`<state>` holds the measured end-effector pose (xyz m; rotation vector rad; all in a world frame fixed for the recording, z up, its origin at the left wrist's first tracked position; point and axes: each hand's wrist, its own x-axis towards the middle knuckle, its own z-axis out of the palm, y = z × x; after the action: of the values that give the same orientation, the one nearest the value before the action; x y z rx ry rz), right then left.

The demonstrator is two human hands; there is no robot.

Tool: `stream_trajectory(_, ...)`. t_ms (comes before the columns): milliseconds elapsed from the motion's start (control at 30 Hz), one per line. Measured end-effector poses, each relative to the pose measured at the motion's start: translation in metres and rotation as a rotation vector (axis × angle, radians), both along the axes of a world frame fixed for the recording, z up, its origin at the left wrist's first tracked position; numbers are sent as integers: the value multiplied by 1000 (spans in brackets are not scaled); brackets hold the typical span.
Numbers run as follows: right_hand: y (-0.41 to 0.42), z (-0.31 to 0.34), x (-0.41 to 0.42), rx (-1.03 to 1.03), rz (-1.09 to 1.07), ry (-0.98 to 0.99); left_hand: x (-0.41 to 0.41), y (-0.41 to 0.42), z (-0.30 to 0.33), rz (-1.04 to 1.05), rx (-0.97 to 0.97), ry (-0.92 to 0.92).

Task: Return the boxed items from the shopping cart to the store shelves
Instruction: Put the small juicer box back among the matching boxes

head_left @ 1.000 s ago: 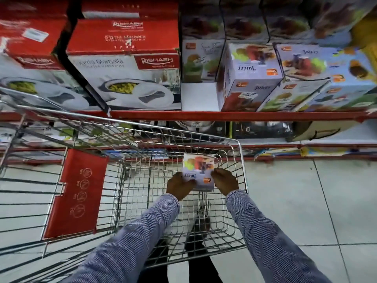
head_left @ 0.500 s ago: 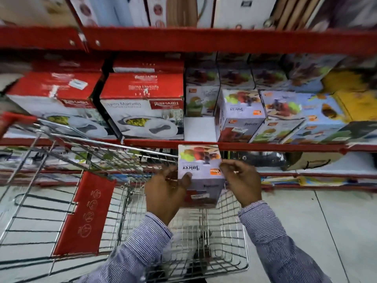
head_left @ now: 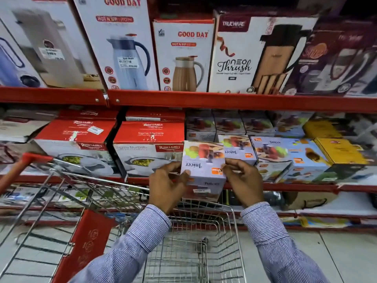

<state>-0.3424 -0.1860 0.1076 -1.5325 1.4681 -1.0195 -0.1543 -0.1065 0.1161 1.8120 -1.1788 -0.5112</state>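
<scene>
I hold a lilac Juicer box between both hands, above the wire shopping cart. My left hand grips its left side and my right hand grips its right side. The box is level with the front edge of the red middle shelf, in front of the gap between a red-and-white Rishabh box and a row of matching Juicer boxes. The cart's basket looks bare below my arms.
The upper red shelf carries tall flask boxes. Yellow boxes lie at the right of the middle shelf. The cart's red handle and red seat flap are at the left. Grey tiled floor shows at the lower right.
Both hands have lifted the Juicer box out of the cart basket and up to the middle shelf's level. The view has tilted up, revealing the upper shelf.
</scene>
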Motion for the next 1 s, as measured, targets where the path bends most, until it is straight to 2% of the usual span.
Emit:
stream_trajectory(500,-45,-10,14,66,98,199,-12,-46,-50,125,-59,75)
stream_trajectory(800,-73,-21,21,107,165,302,-12,-71,-68,179,-68,49)
stream_trajectory(867,-78,-22,25,79,203,400,-11,-74,-70,150,-68,-11)
stream_trajectory(1000,-88,-14,30,-57,293,800,-9,-78,-72,92,-55,-172)
